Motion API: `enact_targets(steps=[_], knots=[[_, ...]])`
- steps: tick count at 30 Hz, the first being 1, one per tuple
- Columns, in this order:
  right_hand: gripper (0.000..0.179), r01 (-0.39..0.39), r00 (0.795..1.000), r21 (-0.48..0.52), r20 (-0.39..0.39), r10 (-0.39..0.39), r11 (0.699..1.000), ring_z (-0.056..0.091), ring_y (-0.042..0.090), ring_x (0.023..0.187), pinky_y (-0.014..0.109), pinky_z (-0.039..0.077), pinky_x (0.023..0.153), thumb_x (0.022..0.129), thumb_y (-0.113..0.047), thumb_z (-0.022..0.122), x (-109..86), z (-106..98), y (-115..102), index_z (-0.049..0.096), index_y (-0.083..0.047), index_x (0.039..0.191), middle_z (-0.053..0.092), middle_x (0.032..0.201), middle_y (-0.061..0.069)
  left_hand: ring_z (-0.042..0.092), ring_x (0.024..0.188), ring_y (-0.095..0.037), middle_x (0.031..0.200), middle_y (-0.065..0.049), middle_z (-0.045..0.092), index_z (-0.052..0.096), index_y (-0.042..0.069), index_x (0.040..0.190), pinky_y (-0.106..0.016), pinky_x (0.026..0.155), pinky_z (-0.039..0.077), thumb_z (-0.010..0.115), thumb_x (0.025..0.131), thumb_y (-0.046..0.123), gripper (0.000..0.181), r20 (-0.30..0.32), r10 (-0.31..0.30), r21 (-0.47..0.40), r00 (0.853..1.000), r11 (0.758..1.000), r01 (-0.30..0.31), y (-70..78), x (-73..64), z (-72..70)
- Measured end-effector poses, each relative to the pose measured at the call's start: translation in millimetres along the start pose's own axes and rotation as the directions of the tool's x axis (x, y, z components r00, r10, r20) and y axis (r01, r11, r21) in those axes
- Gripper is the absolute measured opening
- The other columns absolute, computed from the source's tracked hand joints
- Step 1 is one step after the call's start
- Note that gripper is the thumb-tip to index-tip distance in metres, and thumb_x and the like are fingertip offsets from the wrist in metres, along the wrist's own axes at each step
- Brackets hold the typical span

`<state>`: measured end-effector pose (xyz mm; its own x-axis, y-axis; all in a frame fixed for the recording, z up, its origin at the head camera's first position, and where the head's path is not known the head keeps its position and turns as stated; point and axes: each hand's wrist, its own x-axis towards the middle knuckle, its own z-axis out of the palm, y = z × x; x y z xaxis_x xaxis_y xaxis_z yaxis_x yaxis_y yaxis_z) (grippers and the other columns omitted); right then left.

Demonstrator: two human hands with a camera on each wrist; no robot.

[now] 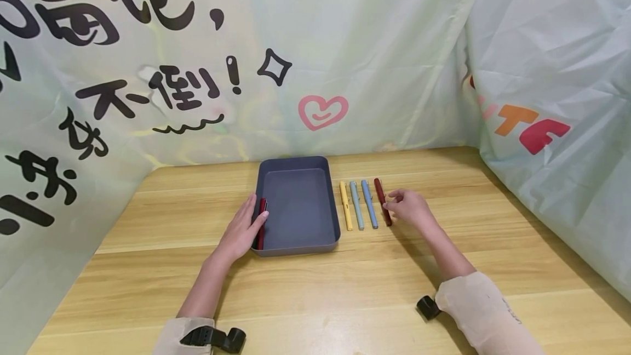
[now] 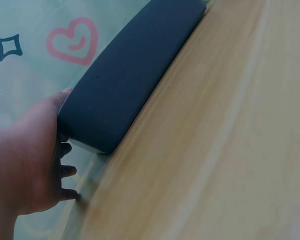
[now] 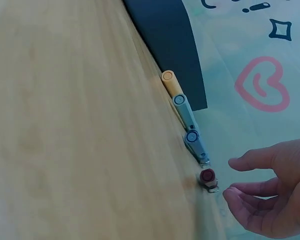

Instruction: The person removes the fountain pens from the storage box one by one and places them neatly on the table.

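Along the left rim of a dark grey tray (image 1: 299, 193) lies my left hand (image 1: 237, 235), its thumb over the wall and its fingers outside, holding that side. Inside the tray, a dark red pen (image 1: 261, 234) lies against the left wall, partly hidden by the thumb. Right of the tray is a row of pens: yellow (image 1: 346, 207), light blue (image 1: 357, 206), blue (image 1: 370, 205) and dark red (image 1: 380, 193). Beside the dark red pen, my right hand (image 1: 413, 208) has thumb and fingers apart; the right wrist view shows a gap between fingertips and pen (image 3: 207, 176).
The wooden table (image 1: 315, 300) carries the tray and pens. Behind it hangs a pale printed cloth (image 1: 384, 59) with a pink heart (image 1: 323, 112), and another cloth side (image 1: 557, 70) borders the right. Black wrist devices sit at both sleeves.
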<state>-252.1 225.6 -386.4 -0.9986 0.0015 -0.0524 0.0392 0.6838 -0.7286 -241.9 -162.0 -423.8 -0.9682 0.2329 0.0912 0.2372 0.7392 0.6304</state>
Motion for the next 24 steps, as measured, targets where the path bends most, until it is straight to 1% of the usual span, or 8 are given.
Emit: enact_targets(steps=[5, 8, 12, 14, 17, 21, 24], knots=[[0.037, 0.042, 0.999, -0.04, -0.022, -0.043, 0.998, 0.06, 0.026, 0.076, 0.033, 0.047, 0.062, 0.087, -0.014, 0.061, -2.8, -1.8, -8.9, 0.057, 0.009, 0.115, 0.06, 0.093, 0.015, 0.008, 0.136, -0.032, 0.152, -0.011, 0.008, 0.008, 0.008, 0.148, -0.053, 0.105, 0.009, 0.032, 0.098, 0.045, 0.067, -0.024, -0.003, -0.056, 1.0, 0.998, 0.002, -1.6, -0.4, 1.7], [0.033, 0.063, 0.998, -0.029, -0.013, -0.064, 0.998, 0.06, 0.027, 0.078, 0.034, 0.048, 0.062, 0.087, -0.013, 0.061, -5.0, 0.2, -15.6, 0.058, 0.009, 0.112, 0.06, 0.094, 0.015, 0.009, 0.136, -0.032, 0.152, -0.01, 0.01, 0.01, 0.009, 0.149, -0.053, 0.106, 0.009, 0.033, 0.098, 0.046, 0.066, -0.038, -0.01, -0.114, 0.999, 0.994, 0.005, -3.3, -1.0, 3.2], [0.033, 0.084, 0.996, -0.009, 0.003, -0.084, 0.996, 0.06, 0.026, 0.083, 0.032, 0.049, 0.062, 0.087, -0.013, 0.061, -8.0, 3.9, -24.0, 0.059, 0.008, 0.112, 0.06, 0.093, 0.013, 0.009, 0.136, -0.031, 0.152, -0.009, 0.011, 0.012, 0.012, 0.149, -0.053, 0.106, 0.01, 0.036, 0.098, 0.044, 0.065, -0.045, -0.023, -0.193, 0.999, 0.981, 0.014, -4.5, -1.6, 4.3], [0.034, 0.091, 0.996, -0.007, 0.007, -0.091, 0.996, 0.06, 0.026, 0.084, 0.031, 0.049, 0.061, 0.087, -0.014, 0.062, -9.6, 5.5, -28.3, 0.058, 0.007, 0.114, 0.06, 0.093, 0.011, 0.01, 0.136, -0.031, 0.151, -0.01, 0.013, 0.014, 0.013, 0.149, -0.054, 0.105, 0.01, 0.038, 0.098, 0.042, 0.063, -0.051, -0.033, -0.237, 0.998, 0.971, 0.02, -4.7, -1.5, 4.3], [0.034, 0.117, 0.993, -0.017, 0.007, -0.117, 0.993, 0.058, 0.026, 0.086, 0.03, 0.047, 0.061, 0.088, -0.015, 0.062, -11.9, 7.8, -34.9, 0.059, 0.005, 0.115, 0.06, 0.093, 0.01, 0.013, 0.135, -0.033, 0.15, -0.012, 0.017, 0.019, 0.013, 0.148, -0.055, 0.105, 0.012, 0.039, 0.098, 0.04, 0.06, -0.071, -0.044, -0.278, 0.997, 0.96, 0.023, -5.5, -1.1, 3.9], [0.032, 0.168, 0.986, -0.036, -0.002, -0.168, 0.985, 0.057, 0.025, 0.085, 0.032, 0.046, 0.064, 0.087, -0.015, 0.063, -13.4, 12.8, -44.1, 0.061, 0.003, 0.113, 0.062, 0.092, 0.009, 0.018, 0.134, -0.032, 0.147, -0.014, 0.024, 0.025, 0.011, 0.146, -0.051, 0.105, 0.014, 0.038, 0.099, 0.038, 0.056, -0.116, -0.038, -0.277, 0.993, 0.961, 0.004, -6.7, -0.2, 3.0], [0.032, 0.191, 0.982, -0.021, 0.008, -0.191, 0.981, 0.059, 0.025, 0.085, 0.034, 0.048, 0.068, 0.086, -0.014, 0.063, -14.2, 17.3, -51.0, 0.062, 0.003, 0.112, 0.062, 0.091, 0.007, 0.02, 0.134, -0.03, 0.147, -0.013, 0.026, 0.028, 0.009, 0.145, -0.049, 0.106, 0.015, 0.038, 0.1, 0.033, 0.052, -0.146, -0.02, -0.274, 0.989, 0.961, -0.021, -6.3, 1.0, 2.8]])
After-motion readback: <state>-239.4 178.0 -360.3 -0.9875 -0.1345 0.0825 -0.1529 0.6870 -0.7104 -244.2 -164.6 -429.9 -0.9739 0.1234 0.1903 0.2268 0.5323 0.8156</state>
